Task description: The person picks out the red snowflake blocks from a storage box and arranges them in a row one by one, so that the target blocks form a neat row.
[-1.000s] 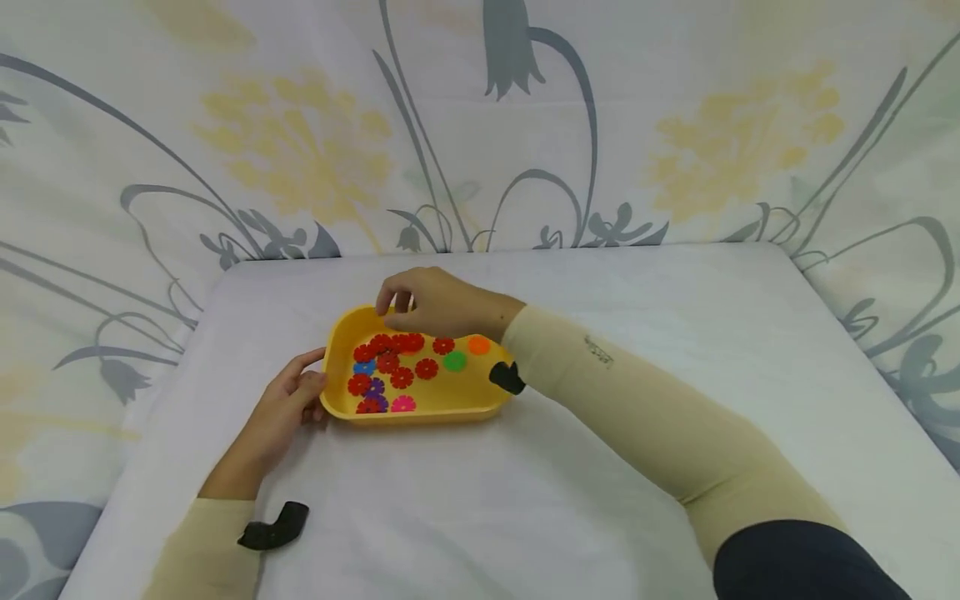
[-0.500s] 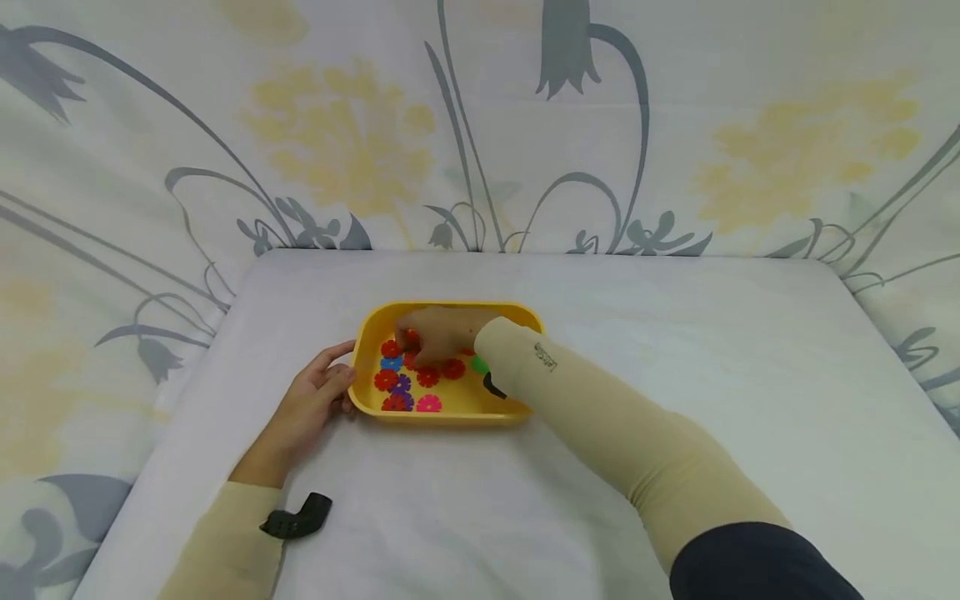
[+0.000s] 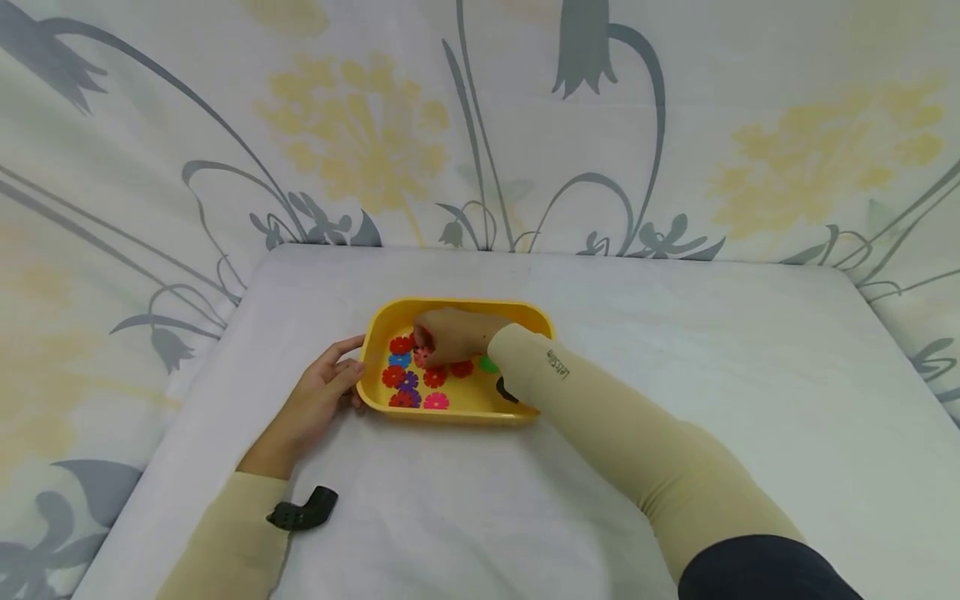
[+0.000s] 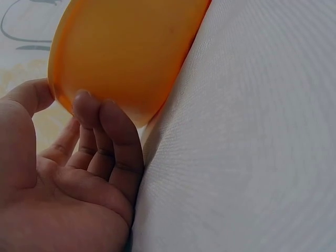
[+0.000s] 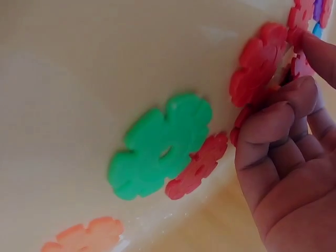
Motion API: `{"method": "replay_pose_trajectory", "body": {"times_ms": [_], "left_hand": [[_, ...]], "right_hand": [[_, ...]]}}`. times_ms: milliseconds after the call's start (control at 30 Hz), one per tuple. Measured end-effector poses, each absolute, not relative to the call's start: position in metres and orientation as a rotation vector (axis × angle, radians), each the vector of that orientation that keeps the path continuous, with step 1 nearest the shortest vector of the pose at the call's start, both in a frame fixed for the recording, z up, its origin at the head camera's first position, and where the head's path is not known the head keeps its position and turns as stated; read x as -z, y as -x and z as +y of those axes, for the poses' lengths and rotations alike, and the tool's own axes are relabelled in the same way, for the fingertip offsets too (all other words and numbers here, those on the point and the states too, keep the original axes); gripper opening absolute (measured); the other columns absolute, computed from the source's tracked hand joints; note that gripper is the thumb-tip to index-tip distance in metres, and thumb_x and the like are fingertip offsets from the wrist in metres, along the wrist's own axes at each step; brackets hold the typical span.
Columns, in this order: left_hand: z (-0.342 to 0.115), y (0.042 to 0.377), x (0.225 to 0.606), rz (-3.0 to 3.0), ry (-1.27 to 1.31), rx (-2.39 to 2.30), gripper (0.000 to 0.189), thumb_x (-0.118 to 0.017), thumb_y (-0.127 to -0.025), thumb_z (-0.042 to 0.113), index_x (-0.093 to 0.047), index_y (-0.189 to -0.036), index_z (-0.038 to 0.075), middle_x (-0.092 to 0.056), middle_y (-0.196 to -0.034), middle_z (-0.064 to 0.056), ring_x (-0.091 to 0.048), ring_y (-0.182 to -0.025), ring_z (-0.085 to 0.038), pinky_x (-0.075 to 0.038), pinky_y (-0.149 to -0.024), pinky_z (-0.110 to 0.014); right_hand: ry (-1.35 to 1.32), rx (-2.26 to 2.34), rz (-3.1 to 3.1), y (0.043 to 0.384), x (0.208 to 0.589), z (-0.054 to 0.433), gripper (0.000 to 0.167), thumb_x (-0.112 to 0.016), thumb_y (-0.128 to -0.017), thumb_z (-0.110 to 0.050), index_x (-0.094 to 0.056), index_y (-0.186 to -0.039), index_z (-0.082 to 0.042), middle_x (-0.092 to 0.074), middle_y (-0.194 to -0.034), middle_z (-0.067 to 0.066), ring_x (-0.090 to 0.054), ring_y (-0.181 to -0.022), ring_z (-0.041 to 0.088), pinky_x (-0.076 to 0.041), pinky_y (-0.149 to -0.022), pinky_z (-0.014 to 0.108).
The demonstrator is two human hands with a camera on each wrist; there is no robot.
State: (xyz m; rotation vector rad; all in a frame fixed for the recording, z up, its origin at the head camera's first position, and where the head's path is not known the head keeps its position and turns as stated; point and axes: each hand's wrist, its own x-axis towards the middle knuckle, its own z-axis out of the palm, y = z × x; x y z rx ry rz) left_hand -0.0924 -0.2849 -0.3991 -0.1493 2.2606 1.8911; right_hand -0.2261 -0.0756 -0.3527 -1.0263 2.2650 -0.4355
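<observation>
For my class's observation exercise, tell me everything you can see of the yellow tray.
The yellow tray is a shallow rounded rectangle with a raised rim, smooth and plastic-looking. It sits flat, open side up, on the white surface. Flower-shaped pieces, mostly red, lie inside. The left hand touches its left end; the right hand reaches inside, among the pieces. The right sleeve hides part of its right end.

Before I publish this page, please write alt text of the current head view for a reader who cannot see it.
A person's right hand reaches into a yellow tray of flower-shaped pieces, many red. The left hand touches the tray's left end; the tray rests on a white cloth.
</observation>
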Motion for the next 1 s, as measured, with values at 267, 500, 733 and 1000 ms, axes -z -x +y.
{"method": "replay_pose_trajectory", "body": {"times_ms": [267,500,733,1000], "left_hand": [[-0.282,0.093,0.400,2.271,0.160,-1.863,0.054,-0.049,-0.105,0.033,-0.032,-0.154,0.016,-0.059,-0.095,0.002,-0.056,-0.075,-0.013,-0.053,-0.074,-0.021],[-0.282,0.093,0.400,2.277,0.151,-1.864,0.054,-0.047,-0.106,0.032,-0.030,-0.154,0.014,-0.059,-0.094,0.003,-0.056,-0.073,-0.013,-0.053,-0.073,-0.022],[-0.283,0.089,0.400,2.259,0.150,-1.866,0.056,-0.048,-0.106,0.034,-0.030,-0.154,0.014,-0.058,-0.092,0.004,-0.055,-0.074,-0.013,-0.053,-0.073,-0.022],[-0.284,0.091,0.398,2.267,0.162,-1.874,0.053,-0.048,-0.106,0.031,-0.031,-0.153,0.015,-0.062,-0.091,0.004,-0.060,-0.071,-0.015,-0.057,-0.074,-0.023]], "right_hand": [[1.009,0.451,2.257,0.223,0.352,-0.073,0.021,-0.070,-0.094,-0.025,-0.054,-0.101,-0.012,-0.054,-0.089,0.001,-0.053,-0.082,0.013,-0.044,-0.067,0.017],[1.024,0.425,2.228,0.219,0.349,-0.077,0.015,-0.067,-0.096,-0.020,-0.056,-0.102,-0.011,-0.058,-0.094,0.002,-0.055,-0.080,0.013,-0.047,-0.067,0.017],[1.089,0.472,2.190,0.215,0.337,-0.072,0.008,-0.065,-0.097,-0.016,-0.058,-0.097,-0.012,-0.059,-0.094,0.000,-0.054,-0.082,0.013,-0.047,-0.070,0.017],[1.184,0.733,2.320,0.207,0.304,-0.029,0.010,-0.064,-0.098,-0.017,-0.060,-0.105,-0.012,-0.065,-0.097,0.002,-0.059,-0.087,0.016,-0.053,-0.074,0.022]]}}
